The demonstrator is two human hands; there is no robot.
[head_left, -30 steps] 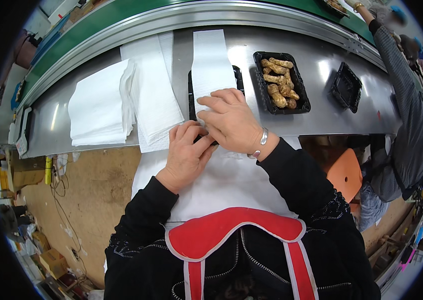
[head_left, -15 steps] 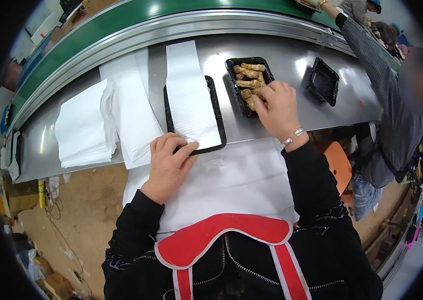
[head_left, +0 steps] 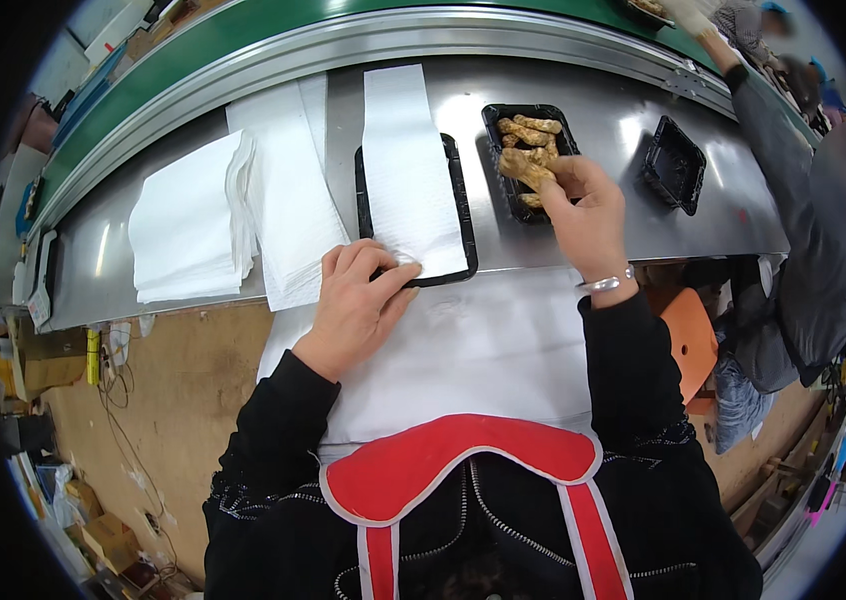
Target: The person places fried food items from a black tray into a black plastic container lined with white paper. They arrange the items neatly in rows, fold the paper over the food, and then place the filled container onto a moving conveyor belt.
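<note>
My left hand (head_left: pixel 355 300) rests flat on the near end of a white paper sheet (head_left: pixel 409 170) that lines a black tray (head_left: pixel 460 205) on the steel counter (head_left: pixel 603 215). To its right stands a second black tray (head_left: pixel 496 130) filled with several brown, knobbly root pieces (head_left: pixel 528 135). My right hand (head_left: pixel 583 205) is inside this tray, fingers closed on one of the brown pieces.
A stack of white paper sheets (head_left: pixel 188 230) and looser sheets (head_left: pixel 288 190) lie to the left. An empty black tray (head_left: pixel 675 165) sits further right. A green conveyor belt (head_left: pixel 243 45) runs behind. Another person in grey (head_left: pixel 803 230) works at the right.
My right hand left the paper-lined tray, went right into the tray of brown pieces and closed on one. My left hand stayed at the paper's near end.
</note>
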